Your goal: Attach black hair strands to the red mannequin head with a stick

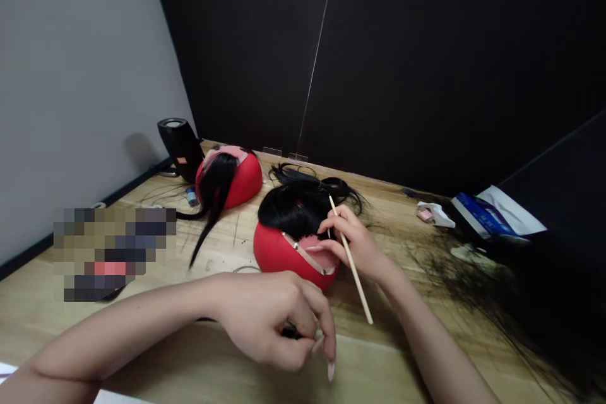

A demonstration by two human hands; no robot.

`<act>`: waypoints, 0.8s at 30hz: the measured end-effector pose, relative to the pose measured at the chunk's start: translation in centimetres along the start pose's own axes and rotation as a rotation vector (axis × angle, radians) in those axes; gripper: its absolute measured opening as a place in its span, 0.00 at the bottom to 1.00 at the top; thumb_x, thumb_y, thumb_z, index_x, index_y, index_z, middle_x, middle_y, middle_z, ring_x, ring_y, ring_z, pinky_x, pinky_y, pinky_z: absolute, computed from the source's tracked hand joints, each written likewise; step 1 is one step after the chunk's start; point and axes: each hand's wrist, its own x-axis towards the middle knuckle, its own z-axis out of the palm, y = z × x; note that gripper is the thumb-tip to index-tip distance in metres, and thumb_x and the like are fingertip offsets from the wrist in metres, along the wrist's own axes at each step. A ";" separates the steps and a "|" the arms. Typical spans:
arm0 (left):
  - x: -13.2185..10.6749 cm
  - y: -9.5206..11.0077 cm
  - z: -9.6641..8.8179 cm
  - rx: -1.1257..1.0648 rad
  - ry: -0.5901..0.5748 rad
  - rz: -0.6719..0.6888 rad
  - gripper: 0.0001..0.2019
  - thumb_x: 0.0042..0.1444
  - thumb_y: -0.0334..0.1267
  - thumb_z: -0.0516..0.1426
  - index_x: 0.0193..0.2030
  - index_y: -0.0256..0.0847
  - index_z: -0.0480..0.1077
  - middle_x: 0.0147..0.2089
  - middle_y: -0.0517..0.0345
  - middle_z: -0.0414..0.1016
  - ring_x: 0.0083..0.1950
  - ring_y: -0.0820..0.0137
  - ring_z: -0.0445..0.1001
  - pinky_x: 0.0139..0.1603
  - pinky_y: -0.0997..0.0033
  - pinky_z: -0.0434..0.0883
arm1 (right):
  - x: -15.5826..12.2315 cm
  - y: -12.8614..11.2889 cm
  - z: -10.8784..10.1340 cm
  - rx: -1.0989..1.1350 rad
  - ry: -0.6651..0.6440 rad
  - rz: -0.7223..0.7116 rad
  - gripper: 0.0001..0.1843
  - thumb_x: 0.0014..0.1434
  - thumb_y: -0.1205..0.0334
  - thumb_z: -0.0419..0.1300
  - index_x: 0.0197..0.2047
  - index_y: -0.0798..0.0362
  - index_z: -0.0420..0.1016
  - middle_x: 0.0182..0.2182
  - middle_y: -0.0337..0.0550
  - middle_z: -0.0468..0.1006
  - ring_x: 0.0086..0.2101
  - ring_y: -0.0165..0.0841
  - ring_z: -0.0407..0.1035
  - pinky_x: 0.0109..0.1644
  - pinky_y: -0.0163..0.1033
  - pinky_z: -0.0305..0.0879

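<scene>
A red wig block (pixel 277 252) stands in front of me, with black hair (pixel 284 205) over its far side. A patch of pink netting and a pale band with pins (pixel 310 257) lie on its near side. My right hand (pixel 353 240) is at the block's right side, fingers closed on a thin pale wooden stick (pixel 355 274) that slants across it. Its fingertips are close to the pink netting. Nearer to me, my left hand (pixel 272 322) hangs in front of the block with curled fingers, thumb and forefinger pressed together. Something dark shows inside its grip, too hidden to name.
A second red wig block (pixel 249 180) with black hair stands behind left, near a black cylindrical speaker (pixel 178 148). Loose black hair (pixel 534 315) spreads over the right side, near a blue-and-white packet (pixel 492 218) and crumpled tissue (pixel 442 216). Dark panels close off the back.
</scene>
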 end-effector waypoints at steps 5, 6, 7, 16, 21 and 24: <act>0.1 -0.2 -0.1 -0.001 -0.002 -0.008 0.12 0.54 0.26 0.54 0.20 0.37 0.64 0.44 0.48 0.81 0.40 0.69 0.78 0.45 0.72 0.74 | 0.0 0.3 0.2 0.098 -0.003 0.103 0.08 0.59 0.63 0.64 0.31 0.53 0.69 0.36 0.40 0.64 0.37 0.29 0.64 0.43 0.36 0.66; 0.1 -0.2 -0.1 -0.001 -0.004 -0.007 0.13 0.54 0.26 0.54 0.20 0.37 0.64 0.43 0.48 0.81 0.40 0.69 0.78 0.45 0.72 0.74 | 0.1 0.3 0.1 0.100 0.004 0.102 0.07 0.59 0.64 0.64 0.31 0.53 0.69 0.36 0.40 0.64 0.37 0.29 0.63 0.43 0.36 0.65; 0.1 -0.2 -0.1 -0.002 -0.004 -0.003 0.13 0.54 0.25 0.54 0.20 0.37 0.64 0.43 0.48 0.81 0.40 0.69 0.78 0.45 0.72 0.74 | 0.1 0.2 -0.1 0.096 0.021 0.096 0.07 0.60 0.64 0.63 0.31 0.53 0.70 0.36 0.40 0.63 0.37 0.30 0.63 0.43 0.36 0.65; 0.0 -0.4 -0.4 -0.004 0.016 -0.003 0.14 0.54 0.25 0.54 0.19 0.38 0.61 0.47 0.47 0.80 0.44 0.68 0.79 0.48 0.72 0.75 | 0.1 -0.5 -2.1 -0.180 0.270 -0.128 0.05 0.61 0.67 0.62 0.33 0.52 0.69 0.37 0.41 0.65 0.37 0.29 0.65 0.41 0.35 0.65; 0.1 -0.1 -0.5 -0.067 0.068 -0.004 0.12 0.53 0.25 0.55 0.20 0.36 0.63 0.57 0.45 0.74 0.54 0.65 0.77 0.57 0.69 0.73 | 0.1 -0.5 -3.9 -0.241 0.306 -0.177 0.05 0.62 0.69 0.60 0.34 0.52 0.69 0.36 0.41 0.72 0.36 0.29 0.69 0.41 0.35 0.66; 0.3 0.0 -0.6 -0.154 0.065 -0.046 0.12 0.55 0.24 0.53 0.21 0.36 0.64 0.53 0.45 0.77 0.56 0.66 0.76 0.55 0.72 0.73 | 0.0 0.3 -5.3 -0.275 0.333 -0.130 0.05 0.62 0.66 0.61 0.33 0.52 0.70 0.33 0.40 0.74 0.34 0.30 0.71 0.40 0.36 0.66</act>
